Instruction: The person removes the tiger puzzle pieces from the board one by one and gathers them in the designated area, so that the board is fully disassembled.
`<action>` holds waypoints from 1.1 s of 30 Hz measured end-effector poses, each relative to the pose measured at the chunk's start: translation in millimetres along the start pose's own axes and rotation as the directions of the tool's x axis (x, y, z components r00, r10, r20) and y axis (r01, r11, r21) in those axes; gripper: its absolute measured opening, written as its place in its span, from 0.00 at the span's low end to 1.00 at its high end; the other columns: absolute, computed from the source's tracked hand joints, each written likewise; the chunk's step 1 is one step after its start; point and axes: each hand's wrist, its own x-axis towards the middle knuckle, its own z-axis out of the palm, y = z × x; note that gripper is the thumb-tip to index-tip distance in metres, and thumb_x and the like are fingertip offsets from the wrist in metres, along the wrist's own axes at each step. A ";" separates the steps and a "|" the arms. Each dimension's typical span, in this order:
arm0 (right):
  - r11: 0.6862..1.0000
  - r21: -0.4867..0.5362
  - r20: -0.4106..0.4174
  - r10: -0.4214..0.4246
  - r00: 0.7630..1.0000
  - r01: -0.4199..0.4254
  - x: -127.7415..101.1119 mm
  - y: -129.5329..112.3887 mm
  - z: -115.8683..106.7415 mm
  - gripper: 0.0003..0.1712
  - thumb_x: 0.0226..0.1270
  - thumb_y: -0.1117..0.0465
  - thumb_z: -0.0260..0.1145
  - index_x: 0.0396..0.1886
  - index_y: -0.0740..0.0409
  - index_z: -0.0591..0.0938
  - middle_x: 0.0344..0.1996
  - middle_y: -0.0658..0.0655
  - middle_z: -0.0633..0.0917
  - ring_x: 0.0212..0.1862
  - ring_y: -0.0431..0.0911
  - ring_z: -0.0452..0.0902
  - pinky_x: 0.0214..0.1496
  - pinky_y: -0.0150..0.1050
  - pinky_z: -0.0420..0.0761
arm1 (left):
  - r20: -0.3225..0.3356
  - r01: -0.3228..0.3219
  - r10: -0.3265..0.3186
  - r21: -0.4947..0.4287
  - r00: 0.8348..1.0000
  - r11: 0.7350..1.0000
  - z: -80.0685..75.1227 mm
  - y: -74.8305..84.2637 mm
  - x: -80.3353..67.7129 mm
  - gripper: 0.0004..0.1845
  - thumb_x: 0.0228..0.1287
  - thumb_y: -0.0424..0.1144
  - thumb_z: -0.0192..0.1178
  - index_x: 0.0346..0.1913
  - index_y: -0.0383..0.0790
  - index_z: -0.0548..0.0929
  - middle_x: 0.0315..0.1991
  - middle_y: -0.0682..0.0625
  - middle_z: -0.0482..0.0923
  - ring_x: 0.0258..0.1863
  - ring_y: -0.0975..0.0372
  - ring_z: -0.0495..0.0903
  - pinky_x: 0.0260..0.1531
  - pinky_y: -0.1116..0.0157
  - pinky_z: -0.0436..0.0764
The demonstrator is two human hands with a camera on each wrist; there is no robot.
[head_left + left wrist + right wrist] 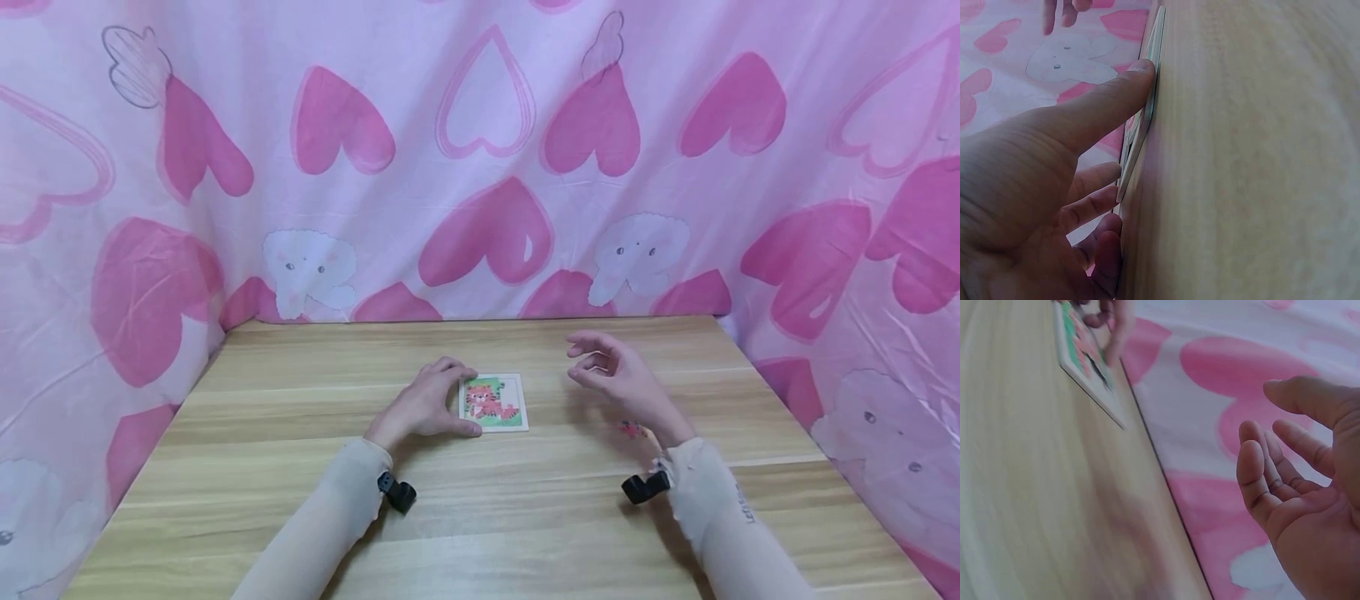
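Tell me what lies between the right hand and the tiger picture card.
Only bare wooden table separates the right hand from the tiger picture card, as the head view shows.

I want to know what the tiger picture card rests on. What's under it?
The tiger card lies flat on the wooden table. The left hand holds its left edge, covering that strip. Nothing shows beneath it.
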 end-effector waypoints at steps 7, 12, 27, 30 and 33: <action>0.999 0.016 0.069 0.051 0.996 -0.052 3.8 8.5 25.8 0.33 0.73 0.70 0.76 0.75 0.64 0.79 0.62 0.76 0.82 0.52 0.52 0.88 0.55 0.38 0.90 | 0.001 0.007 -0.007 0.003 1.000 1.000 0.5 -1.3 0.3 0.52 0.53 0.58 0.89 0.79 0.45 0.78 0.78 0.46 0.71 0.78 0.47 0.69 0.78 0.42 0.73; 0.994 0.000 0.110 0.111 0.988 -0.112 3.3 15.4 38.5 0.35 0.73 0.63 0.79 0.76 0.65 0.78 0.59 0.69 0.84 0.51 0.56 0.87 0.54 0.43 0.91 | 0.005 0.007 -0.007 0.000 1.000 1.000 0.2 -1.2 -0.6 0.52 0.53 0.58 0.89 0.79 0.45 0.77 0.78 0.45 0.71 0.78 0.46 0.69 0.79 0.41 0.72; 0.983 -0.137 0.193 0.145 0.970 -0.119 3.8 30.2 60.5 0.26 0.73 0.61 0.80 0.68 0.56 0.86 0.53 0.56 0.89 0.50 0.51 0.85 0.53 0.35 0.88 | 0.004 0.013 -0.013 0.006 1.000 1.000 0.8 -0.9 0.7 0.52 0.53 0.59 0.88 0.79 0.45 0.78 0.78 0.46 0.71 0.78 0.47 0.69 0.78 0.42 0.73; 0.980 -0.168 0.191 0.139 0.972 -0.107 3.4 32.9 63.4 0.24 0.73 0.59 0.81 0.66 0.55 0.87 0.52 0.55 0.88 0.49 0.50 0.84 0.51 0.34 0.86 | 0.001 0.009 -0.009 0.008 1.000 1.000 0.9 -1.6 1.4 0.52 0.53 0.59 0.88 0.79 0.45 0.78 0.78 0.46 0.72 0.77 0.47 0.70 0.77 0.42 0.74; 0.969 -0.221 0.186 0.153 0.971 -0.111 2.6 32.8 66.4 0.23 0.72 0.56 0.81 0.64 0.50 0.89 0.51 0.52 0.88 0.48 0.48 0.82 0.49 0.34 0.84 | 0.002 0.007 -0.007 0.006 1.000 1.000 0.3 -1.5 1.3 0.52 0.53 0.59 0.88 0.79 0.45 0.78 0.78 0.46 0.71 0.78 0.47 0.70 0.77 0.41 0.74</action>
